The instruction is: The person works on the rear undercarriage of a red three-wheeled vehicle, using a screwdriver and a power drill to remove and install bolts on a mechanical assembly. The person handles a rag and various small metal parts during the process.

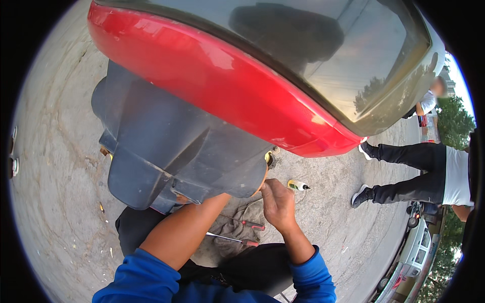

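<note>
Right fingers: curled at edge of grey panel, grip unclear
Left fingers: hidden behind panel, cannot tell
Ground: red-handled tools, cloth

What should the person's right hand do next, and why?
Maybe gently steady the dark grey plastic panel. The right hand is already at its edge, while the left forearm disappears behind the panel and the left hand is hidden. A steady panel would probably make it easier for that hidden hand to feel its way.
</note>
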Tool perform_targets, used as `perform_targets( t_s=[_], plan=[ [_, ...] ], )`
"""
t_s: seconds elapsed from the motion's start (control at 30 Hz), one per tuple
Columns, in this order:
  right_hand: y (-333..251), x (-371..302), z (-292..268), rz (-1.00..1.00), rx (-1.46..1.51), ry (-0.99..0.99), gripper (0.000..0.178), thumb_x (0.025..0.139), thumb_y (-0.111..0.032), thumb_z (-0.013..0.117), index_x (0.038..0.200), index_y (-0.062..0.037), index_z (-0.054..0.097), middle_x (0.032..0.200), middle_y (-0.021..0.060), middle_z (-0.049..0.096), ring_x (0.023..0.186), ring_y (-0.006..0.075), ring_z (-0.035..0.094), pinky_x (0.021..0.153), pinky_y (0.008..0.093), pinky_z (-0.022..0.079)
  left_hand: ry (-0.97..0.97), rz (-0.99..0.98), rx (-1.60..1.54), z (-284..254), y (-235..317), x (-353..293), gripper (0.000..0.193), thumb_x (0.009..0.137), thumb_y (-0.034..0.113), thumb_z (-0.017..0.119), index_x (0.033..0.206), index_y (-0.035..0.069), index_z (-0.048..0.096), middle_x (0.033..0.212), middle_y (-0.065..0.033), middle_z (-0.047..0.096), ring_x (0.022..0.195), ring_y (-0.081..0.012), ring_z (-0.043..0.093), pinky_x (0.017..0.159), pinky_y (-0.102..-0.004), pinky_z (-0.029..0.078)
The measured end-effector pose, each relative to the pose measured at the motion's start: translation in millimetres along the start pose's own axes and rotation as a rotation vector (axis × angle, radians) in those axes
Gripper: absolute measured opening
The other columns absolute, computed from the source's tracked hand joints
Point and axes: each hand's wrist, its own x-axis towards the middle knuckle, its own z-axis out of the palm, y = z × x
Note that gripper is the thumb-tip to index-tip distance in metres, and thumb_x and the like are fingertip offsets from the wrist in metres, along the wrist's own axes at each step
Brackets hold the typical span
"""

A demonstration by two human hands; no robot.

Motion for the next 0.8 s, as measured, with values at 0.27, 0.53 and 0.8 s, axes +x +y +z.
perform_targets(
  t_s=[0.27, 0.53, 0.8],
  plan=[
    [-5, -3, 15, 0.057, 0.068, 0.109, 0.017, 0.101, -0.014, 0.067, 0.095, 0.0018, 0.071, 0.074, 0.0156, 0.069, 0.063, 0.0196, 0.066, 0.062, 0.034, 0.052, 0.006, -0.156, -0.13, -12, 25, 7, 0.037, 0.107, 0.036, 0.056, 0.122, 0.004, 0.068, 0.115, -0.0172, 0.072, 0.109, -0.0328, 0.066, 0.093, -0.0429, 0.05],
    [-9, -4, 26, 0.042, 0.124, 0.184, 0.018, 0.101, -0.015, 0.068, 0.095, 0.0022, 0.071, 0.075, 0.0158, 0.07, 0.064, 0.0206, 0.066, 0.063, 0.0344, 0.053, -0.019, -0.145, -0.23, -21, 27, 10, 0.04, 0.105, 0.04, 0.06, 0.117, 0.003, 0.07, 0.11, -0.0159, 0.073, 0.102, -0.0323, 0.066, 0.088, -0.0429, 0.05],
    [10, 14, -12, -0.281, -0.18, 0.176, 0.021, 0.093, -0.01, 0.075, 0.076, -0.002, 0.064, 0.059, 0.0144, 0.057, 0.046, 0.0288, 0.055, 0.047, 0.0367, 0.044, 0.044, -0.082, -0.265, -5, 29, 11, 0.044, 0.104, 0.043, 0.063, 0.126, 0.006, 0.068, 0.119, -0.0123, 0.073, 0.109, -0.0269, 0.066, 0.095, -0.0401, 0.049]
  ],
)
